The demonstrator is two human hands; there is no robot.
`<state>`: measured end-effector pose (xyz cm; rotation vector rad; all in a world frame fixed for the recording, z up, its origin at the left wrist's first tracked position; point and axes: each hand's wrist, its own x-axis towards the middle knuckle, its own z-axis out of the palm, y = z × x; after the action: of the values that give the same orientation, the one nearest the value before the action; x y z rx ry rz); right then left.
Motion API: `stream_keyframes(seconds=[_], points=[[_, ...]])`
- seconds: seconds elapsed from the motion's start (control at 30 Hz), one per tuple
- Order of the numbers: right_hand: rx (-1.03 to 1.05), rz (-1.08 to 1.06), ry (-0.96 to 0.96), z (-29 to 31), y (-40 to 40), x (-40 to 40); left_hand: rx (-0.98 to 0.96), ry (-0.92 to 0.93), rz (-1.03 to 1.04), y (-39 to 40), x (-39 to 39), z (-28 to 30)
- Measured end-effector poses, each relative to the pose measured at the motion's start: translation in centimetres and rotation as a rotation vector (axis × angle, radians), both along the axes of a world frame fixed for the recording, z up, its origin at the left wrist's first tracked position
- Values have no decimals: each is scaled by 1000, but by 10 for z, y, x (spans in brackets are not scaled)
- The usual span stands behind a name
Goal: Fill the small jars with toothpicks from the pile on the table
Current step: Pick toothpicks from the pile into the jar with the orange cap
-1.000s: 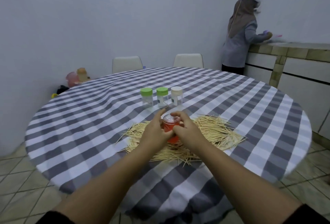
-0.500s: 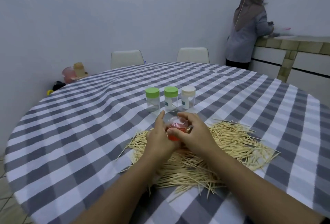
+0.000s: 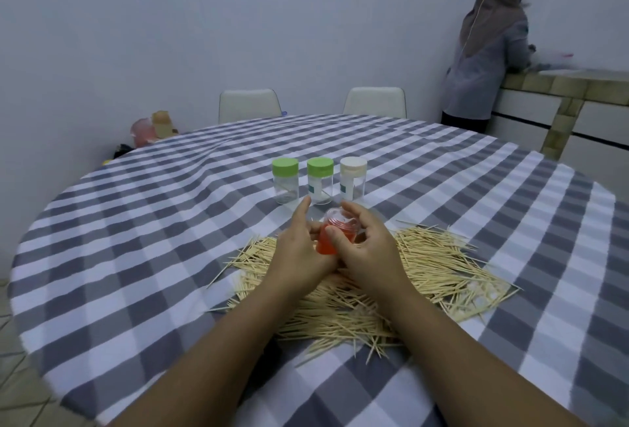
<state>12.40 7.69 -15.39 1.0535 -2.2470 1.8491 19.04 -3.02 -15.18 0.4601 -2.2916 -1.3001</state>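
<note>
You've got the round table [image 3: 136, 222] under its grey-and-white check cloth filling the view, and the toothpick pile [image 3: 425, 273] sprawls across its near-middle, spreading out toward the right edge. Behind the pile, toward the table's centre, three small jars stand in a row, all capped: a green-lidded jar [image 3: 285, 181], a second green-lidded jar [image 3: 320, 181] just beside it, and a cream-lidded jar [image 3: 353, 179] on the right. They look close to empty through the clear walls, maybe a stray pick or two inside.

Now the action: the red jar [image 3: 335, 237] sits lifted above the pile's far edge, tilted away from you. Your left hand [image 3: 299, 249] cradles its left side, forefinger stretched straight up past it. Your right hand [image 3: 367, 249] curls round the top end, thumb on the red body, fingers over the clear cap [image 3: 340, 220].

This looks like the opening step, so brace the body firmly with the left and let the right do the turning or prying. Keep it low over the pile; if the cap pops, it won't roll far. The jar is translucent red plastic, small, slick-looking; whether it holds anything, I can't tell.
</note>
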Motion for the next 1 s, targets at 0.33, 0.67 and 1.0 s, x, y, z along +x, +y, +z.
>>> stream_keyframes(seconds=[0.33,0.67,1.0], points=[[7,78,-105,18,22,-24,8,-20,-78,23,-15,1],[78,-131,-179,7,53,-53,-48,-59,-92,28,-15,-10],[301,-89,-100,9,27,-61,-145,-48,56,19,-13,-12]])
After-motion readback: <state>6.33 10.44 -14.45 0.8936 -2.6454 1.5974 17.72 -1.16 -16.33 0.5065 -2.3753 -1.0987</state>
